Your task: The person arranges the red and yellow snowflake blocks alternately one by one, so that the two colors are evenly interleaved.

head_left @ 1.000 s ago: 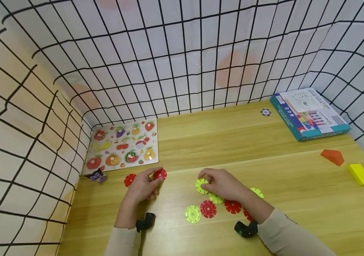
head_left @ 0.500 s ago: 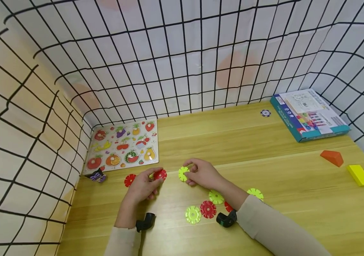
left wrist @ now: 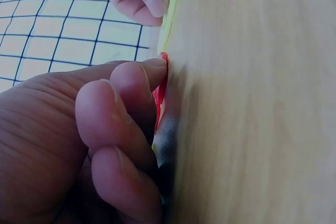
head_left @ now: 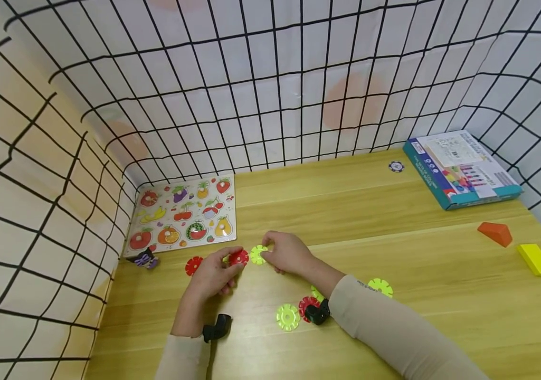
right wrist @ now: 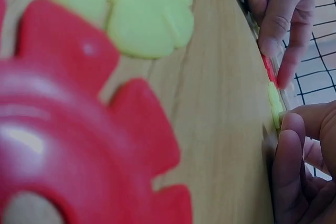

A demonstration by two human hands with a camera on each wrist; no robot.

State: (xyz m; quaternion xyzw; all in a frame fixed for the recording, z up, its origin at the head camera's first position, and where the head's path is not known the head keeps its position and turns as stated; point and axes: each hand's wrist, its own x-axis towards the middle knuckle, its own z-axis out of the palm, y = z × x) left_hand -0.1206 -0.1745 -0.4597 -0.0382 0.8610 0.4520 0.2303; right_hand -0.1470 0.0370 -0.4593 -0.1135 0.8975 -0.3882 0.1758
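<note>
My left hand holds a red notched plastic disc between thumb and index finger, low over the table. Just right of it, my right hand pinches a yellow-green notched disc by its right side. The two discs meet or nearly meet edge to edge; in the left wrist view the yellow-green disc stands right beyond the red one. Another red disc lies left of my left hand, and a sliver of yellow-green shows between, mostly hidden by the fingers.
Nearer me lie a yellow-green disc, a partly covered red disc and another yellow-green disc. A fruit puzzle board stands back left. At right are a box, an orange block and a yellow block. Black mesh surrounds the table.
My right hand has carried the yellow-green disc from the group of discs leftward and away from me, up beside the red disc. The left hand has stayed in place.
</note>
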